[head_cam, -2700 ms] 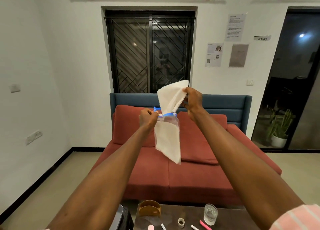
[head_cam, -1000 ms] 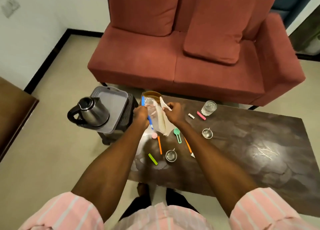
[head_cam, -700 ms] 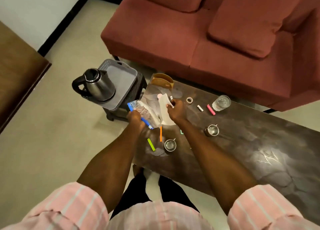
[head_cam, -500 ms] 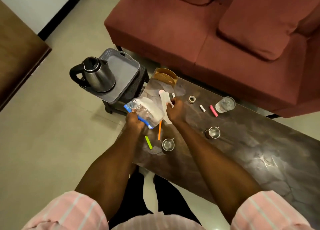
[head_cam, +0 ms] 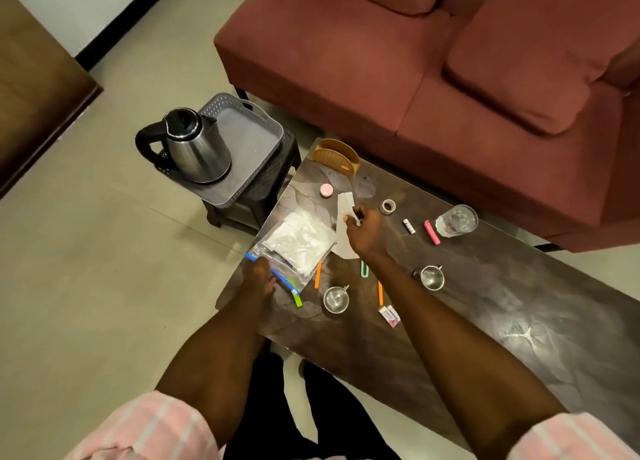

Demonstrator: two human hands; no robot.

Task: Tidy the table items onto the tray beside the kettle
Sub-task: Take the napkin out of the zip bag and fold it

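A clear zip bag (head_cam: 298, 243) with a blue seal and white tissue inside lies at the left end of the dark table (head_cam: 485, 321). My left hand (head_cam: 258, 279) pinches its blue seal edge. My right hand (head_cam: 367, 233) holds a white folded tissue (head_cam: 344, 227) just above the table, right of the bag. The grey tray (head_cam: 249, 137) sits on a dark stool left of the table, with the steel kettle (head_cam: 194, 146) standing on its left part.
On the table lie a pink round lid (head_cam: 326, 190), tape roll (head_cam: 388, 206), glass of water (head_cam: 456, 220), pink marker (head_cam: 431, 232), two small steel cups (head_cam: 336, 299) (head_cam: 432, 278), orange and green sticks and a tan holder (head_cam: 335, 155). A red sofa (head_cam: 433, 79) stands behind.
The view dropped from the sofa and window to the table. Both hands came down; the bag now rests flat on the table, and the tissue is out of it in my right hand.
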